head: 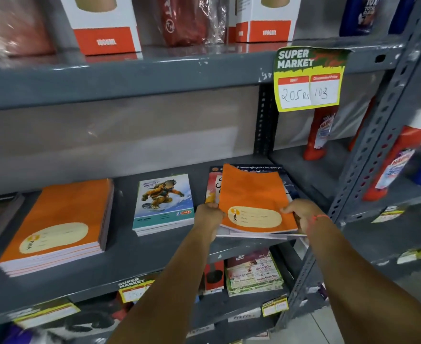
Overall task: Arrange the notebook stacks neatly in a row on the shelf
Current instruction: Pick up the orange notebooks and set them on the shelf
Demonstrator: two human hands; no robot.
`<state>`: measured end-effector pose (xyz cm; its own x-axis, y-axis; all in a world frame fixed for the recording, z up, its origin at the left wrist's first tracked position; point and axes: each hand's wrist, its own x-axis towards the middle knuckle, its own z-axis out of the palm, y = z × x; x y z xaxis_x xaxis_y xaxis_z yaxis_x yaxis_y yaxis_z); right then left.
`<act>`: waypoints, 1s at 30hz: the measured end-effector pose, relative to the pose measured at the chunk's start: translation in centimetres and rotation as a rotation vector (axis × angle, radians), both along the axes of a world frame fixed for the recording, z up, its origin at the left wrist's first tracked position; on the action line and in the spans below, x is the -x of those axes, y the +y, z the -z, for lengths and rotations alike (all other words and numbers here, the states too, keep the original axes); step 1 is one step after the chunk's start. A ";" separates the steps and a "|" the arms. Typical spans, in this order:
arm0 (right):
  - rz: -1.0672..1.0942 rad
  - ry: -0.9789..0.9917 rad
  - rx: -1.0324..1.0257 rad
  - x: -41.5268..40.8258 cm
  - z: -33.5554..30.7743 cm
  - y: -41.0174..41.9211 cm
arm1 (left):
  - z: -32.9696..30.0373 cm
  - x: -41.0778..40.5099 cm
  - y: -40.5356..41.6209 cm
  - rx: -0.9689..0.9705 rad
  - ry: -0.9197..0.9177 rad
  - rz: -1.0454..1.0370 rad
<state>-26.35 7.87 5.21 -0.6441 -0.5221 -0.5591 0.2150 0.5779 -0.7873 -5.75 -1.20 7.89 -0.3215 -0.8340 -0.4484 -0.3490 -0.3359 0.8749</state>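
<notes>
**Head view: squaring the rightmost stack**

On the shelf (130, 254), the orange stack (55, 227) and snowboarder stack (163, 204) lie flat, apart. To finish well, align the held stack (254, 202) with their front edges and lower it evenly. The left hand (208, 214) and right hand (301, 212), arms extended, have fingers pinching its near corners.

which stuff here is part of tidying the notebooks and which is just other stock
Job:
orange notebook stack
snowboarder notebook stack
mixed notebook stack, gripped by left hand and right hand
shelf

Not the job:
red bottles
1000ml boxes
price tag
</notes>
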 end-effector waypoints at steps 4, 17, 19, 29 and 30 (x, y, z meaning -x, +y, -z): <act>-0.082 -0.089 0.157 -3.9 -5.4 -0.1 | -2.8 -2.4 -0.6 0.072 0.034 -0.044; -0.394 -0.032 0.368 -26.0 -7.7 -14.7 | -5.4 -27.4 -9.1 0.015 0.075 -0.371; -0.406 0.054 0.350 -29.7 -6.5 -16.7 | -4.8 -31.1 -10.2 0.034 0.041 -0.425; -0.536 0.330 0.139 -37.7 -2.6 -20.2 | -1.7 -37.7 -13.0 0.264 -0.393 -0.366; -0.553 0.372 0.111 -38.1 -2.4 -20.2 | -1.7 -37.9 -13.0 0.276 -0.411 -0.363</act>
